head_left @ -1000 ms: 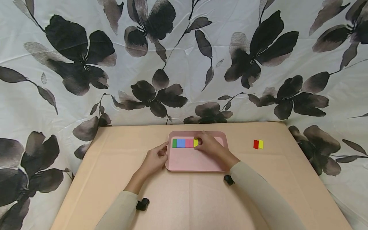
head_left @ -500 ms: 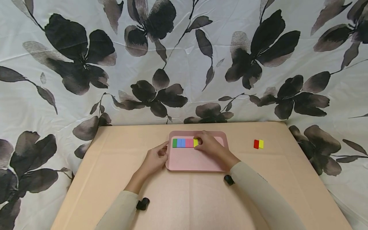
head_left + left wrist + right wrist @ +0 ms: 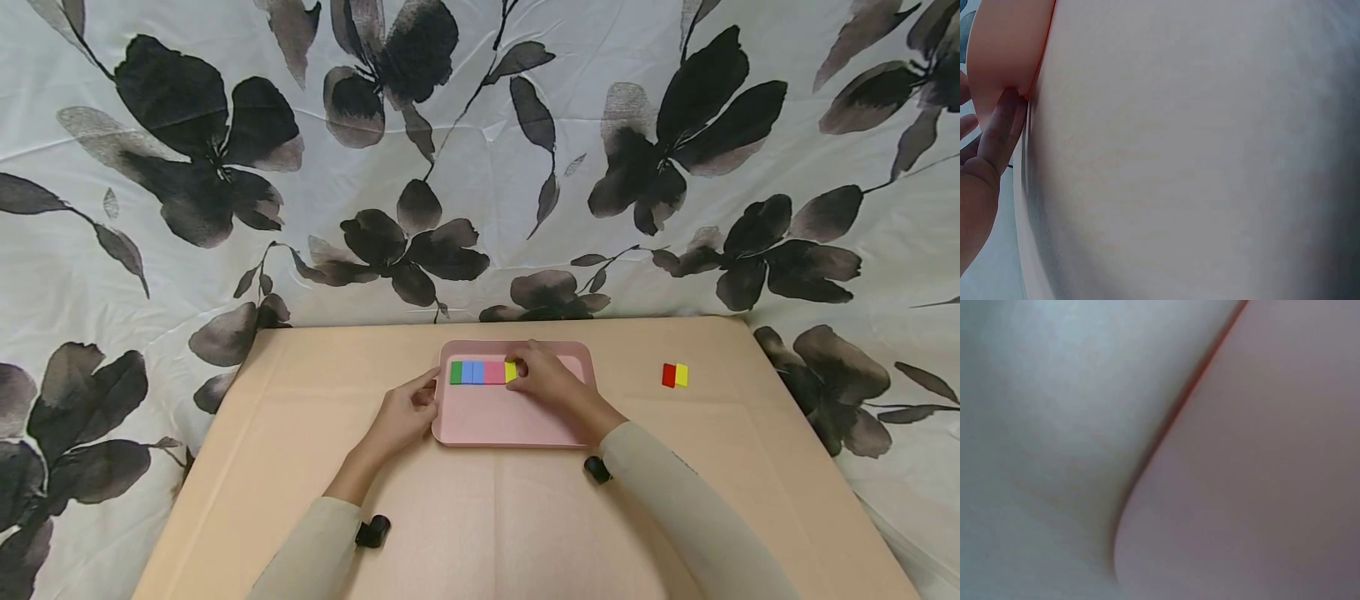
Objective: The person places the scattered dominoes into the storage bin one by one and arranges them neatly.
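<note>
A pink tray (image 3: 480,421) lies on the table. On it, a row of small flat tiles runs left to right: a green tile (image 3: 456,372), two blue tiles (image 3: 472,372), pink ones (image 3: 493,372) and a yellow tile (image 3: 510,372) at the right end. My right hand (image 3: 551,382) reaches over the tray and pinches that yellow tile between thumb and fingers, partly covering it. At the tray's left edge, my left hand (image 3: 405,415) holds the rim with thumb and fingers. The left wrist view shows its digits (image 3: 1002,125) against the tray side. The right wrist view shows only tray and table.
A red tile (image 3: 668,375) and another yellow tile (image 3: 681,375) lie side by side on the table, right of the tray. Behind the beige-covered table (image 3: 480,517) hangs a white cloth (image 3: 480,158) with dark flowers.
</note>
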Available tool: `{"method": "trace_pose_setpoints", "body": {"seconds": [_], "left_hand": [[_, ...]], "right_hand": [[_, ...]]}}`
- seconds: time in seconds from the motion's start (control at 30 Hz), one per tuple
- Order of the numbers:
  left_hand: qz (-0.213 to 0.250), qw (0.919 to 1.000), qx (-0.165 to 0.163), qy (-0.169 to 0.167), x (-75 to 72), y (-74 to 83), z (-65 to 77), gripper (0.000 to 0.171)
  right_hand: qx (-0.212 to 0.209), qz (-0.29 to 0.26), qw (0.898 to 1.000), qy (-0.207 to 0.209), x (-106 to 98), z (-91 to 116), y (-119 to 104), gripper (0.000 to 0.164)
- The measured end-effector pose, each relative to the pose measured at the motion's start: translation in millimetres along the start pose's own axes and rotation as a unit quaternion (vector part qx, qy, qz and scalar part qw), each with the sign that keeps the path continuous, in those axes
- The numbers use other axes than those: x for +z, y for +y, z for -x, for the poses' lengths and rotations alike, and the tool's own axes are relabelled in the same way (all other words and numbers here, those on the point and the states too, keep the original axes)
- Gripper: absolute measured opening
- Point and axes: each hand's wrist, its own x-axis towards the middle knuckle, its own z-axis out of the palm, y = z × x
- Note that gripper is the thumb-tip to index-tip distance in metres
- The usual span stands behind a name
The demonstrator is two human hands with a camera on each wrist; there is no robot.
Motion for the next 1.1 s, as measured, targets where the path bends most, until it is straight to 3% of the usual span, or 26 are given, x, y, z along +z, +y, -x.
{"method": "trace_pose_setpoints", "body": {"seconds": [0.63, 0.9, 1.1], "left_hand": [[-0.009, 0.9999, -0.006, 0.004, 1.9, 3.8, -2.6, 0.062], [-0.006, 0.9999, -0.015, 0.004, 1.9, 4.1, -1.8, 0.062], [-0.005, 0.9998, -0.016, 0.005, 1.4, 3.9, -2.0, 0.062]], "right_hand": [[0.011, 0.007, 1.0, 0.009, -9.1, 7.1, 1.1, 0.05], [0.0, -0.016, 0.999, 0.027, -31.2, 25.5, 4.6, 0.054], [-0.023, -0.039, 0.996, 0.072, -57.8, 42.6, 8.4, 0.052]]}}
